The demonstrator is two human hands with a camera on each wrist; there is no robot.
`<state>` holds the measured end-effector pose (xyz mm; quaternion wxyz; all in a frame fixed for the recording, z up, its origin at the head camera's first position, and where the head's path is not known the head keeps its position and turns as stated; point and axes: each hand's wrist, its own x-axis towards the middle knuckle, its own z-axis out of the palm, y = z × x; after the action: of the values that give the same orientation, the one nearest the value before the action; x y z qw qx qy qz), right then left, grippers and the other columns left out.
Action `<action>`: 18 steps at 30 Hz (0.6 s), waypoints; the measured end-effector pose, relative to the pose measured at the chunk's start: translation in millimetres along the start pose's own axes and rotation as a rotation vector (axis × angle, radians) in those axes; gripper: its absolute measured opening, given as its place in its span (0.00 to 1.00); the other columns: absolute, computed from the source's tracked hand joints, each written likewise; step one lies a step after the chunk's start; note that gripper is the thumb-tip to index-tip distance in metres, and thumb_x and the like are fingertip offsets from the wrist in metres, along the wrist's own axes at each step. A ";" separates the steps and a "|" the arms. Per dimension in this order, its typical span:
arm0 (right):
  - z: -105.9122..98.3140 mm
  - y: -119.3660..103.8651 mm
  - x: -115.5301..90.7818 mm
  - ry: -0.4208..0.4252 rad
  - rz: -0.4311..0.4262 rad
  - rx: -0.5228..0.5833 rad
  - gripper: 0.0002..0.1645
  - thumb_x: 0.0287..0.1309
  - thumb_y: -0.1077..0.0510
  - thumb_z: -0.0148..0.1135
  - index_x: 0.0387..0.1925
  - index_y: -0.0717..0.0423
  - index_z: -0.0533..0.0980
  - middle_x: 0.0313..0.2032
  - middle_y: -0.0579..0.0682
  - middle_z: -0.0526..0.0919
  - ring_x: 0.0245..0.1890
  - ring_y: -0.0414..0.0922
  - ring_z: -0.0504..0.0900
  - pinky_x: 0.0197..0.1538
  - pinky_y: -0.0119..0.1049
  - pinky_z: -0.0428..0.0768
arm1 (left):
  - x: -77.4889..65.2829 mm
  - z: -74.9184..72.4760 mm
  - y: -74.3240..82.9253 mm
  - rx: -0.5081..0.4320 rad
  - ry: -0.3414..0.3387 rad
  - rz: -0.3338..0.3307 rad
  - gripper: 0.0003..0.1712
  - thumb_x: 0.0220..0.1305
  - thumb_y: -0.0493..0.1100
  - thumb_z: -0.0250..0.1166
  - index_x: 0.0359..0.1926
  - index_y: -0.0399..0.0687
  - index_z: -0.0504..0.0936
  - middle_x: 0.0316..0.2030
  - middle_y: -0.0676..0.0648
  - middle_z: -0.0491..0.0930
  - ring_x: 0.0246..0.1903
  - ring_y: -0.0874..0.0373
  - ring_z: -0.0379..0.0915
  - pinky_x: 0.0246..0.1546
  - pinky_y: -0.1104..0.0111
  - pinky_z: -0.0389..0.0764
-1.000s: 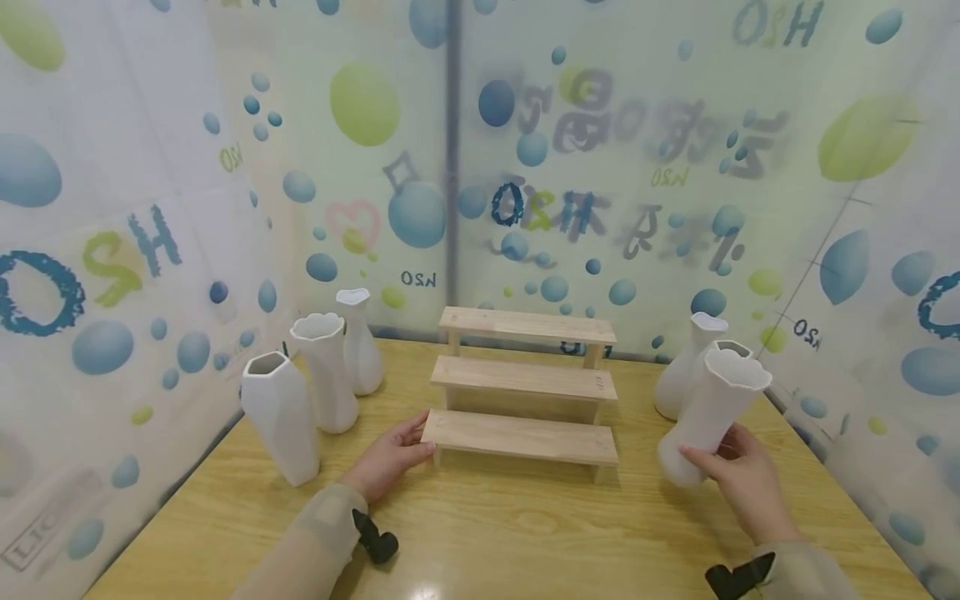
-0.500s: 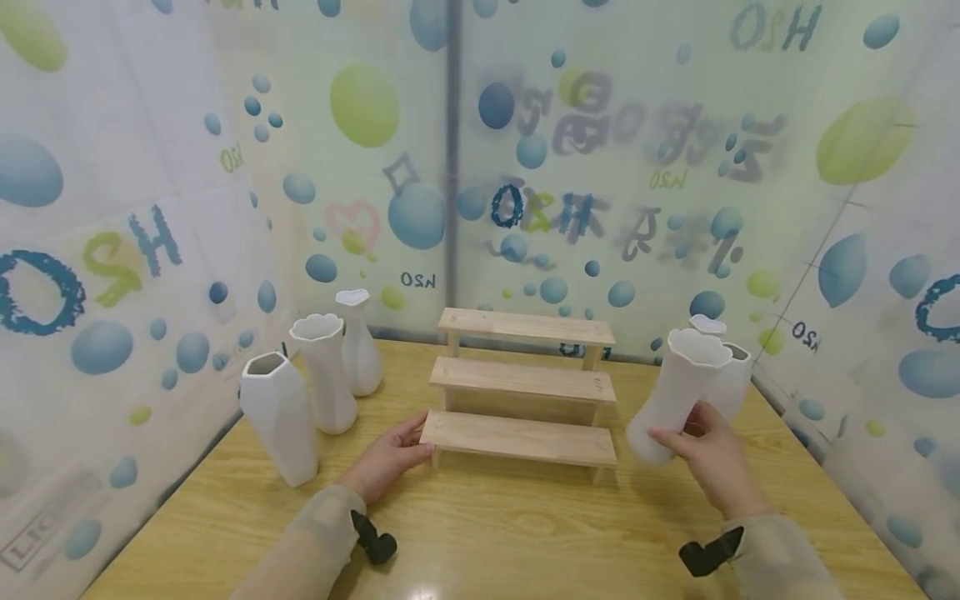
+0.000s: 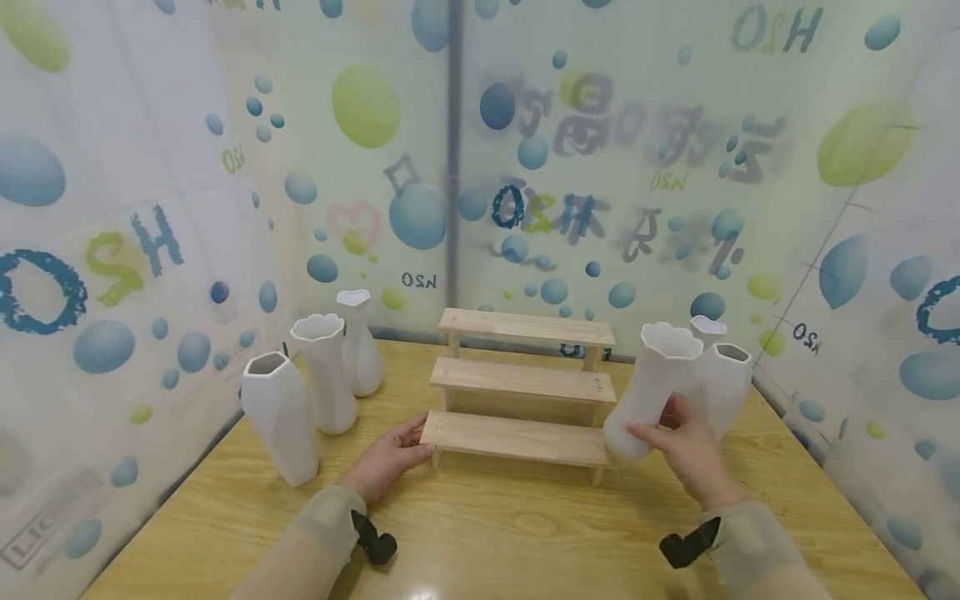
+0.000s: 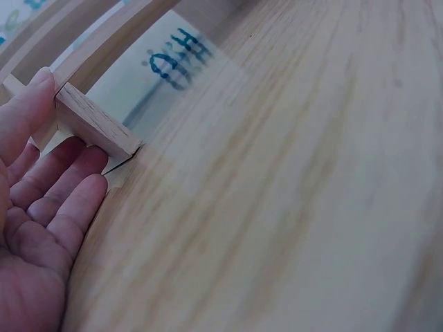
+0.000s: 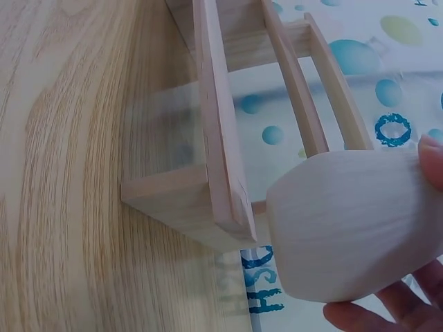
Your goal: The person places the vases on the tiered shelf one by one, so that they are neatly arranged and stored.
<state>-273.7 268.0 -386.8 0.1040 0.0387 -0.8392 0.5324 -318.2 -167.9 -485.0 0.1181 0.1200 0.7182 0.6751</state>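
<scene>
My right hand [image 3: 678,450] holds a white vase [image 3: 652,379] with a scalloped rim, tilted, its base beside the right end of a three-step wooden display stand [image 3: 517,437]. In the right wrist view the vase's rounded base [image 5: 346,228] overlaps the stand [image 5: 221,131], with the thumb and fingertips around its body. My left hand [image 3: 390,458] grips the left end of the lowest step. The left wrist view shows its thumb on the board's end and the fingers [image 4: 76,187] by the stand's leg [image 4: 100,124].
On the left of the wooden table [image 3: 487,542] stand a faceted white vase [image 3: 281,421], a scalloped vase [image 3: 326,375] and a narrow-necked vase [image 3: 362,350]. Behind my right hand are a faceted vase [image 3: 727,383] and a narrow-necked vase [image 3: 707,327], partly hidden. Patterned curtains [image 3: 420,150] enclose the table.
My right hand has carried the scalloped vase leftward from the right-hand vases to the stand's right end. The left hand has stayed at the stand.
</scene>
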 end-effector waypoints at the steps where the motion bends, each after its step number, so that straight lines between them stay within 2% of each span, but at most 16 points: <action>1: 1.0 -0.1 0.2 -0.004 -0.004 0.003 0.42 0.55 0.46 0.70 0.64 0.59 0.62 0.59 0.61 0.72 0.54 0.55 0.71 0.54 0.52 0.73 | 0.1 0.0 -0.1 -0.001 0.000 -0.002 0.43 0.64 0.47 0.65 0.74 0.49 0.54 0.64 0.38 0.68 0.62 0.49 0.65 0.65 0.51 0.60; 5: 5.6 -0.9 0.8 -0.017 -0.017 0.026 0.42 0.54 0.48 0.71 0.64 0.60 0.63 0.59 0.61 0.72 0.54 0.55 0.71 0.54 0.51 0.73 | 0.2 0.1 -0.2 -0.004 0.006 -0.004 0.43 0.64 0.47 0.66 0.74 0.50 0.54 0.63 0.39 0.69 0.62 0.49 0.65 0.65 0.51 0.60; 18: 17.6 -4.6 3.9 -0.055 -0.008 0.040 0.45 0.52 0.46 0.72 0.65 0.57 0.62 0.60 0.59 0.72 0.55 0.56 0.71 0.57 0.57 0.70 | -0.5 1.5 1.5 0.012 0.032 -0.021 0.43 0.63 0.48 0.66 0.74 0.51 0.55 0.63 0.40 0.70 0.62 0.49 0.66 0.65 0.51 0.60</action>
<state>-279.0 250.3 -389.1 0.0823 0.0588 -0.8306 0.5476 -317.2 -166.5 -483.5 0.1127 0.1023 0.7252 0.6715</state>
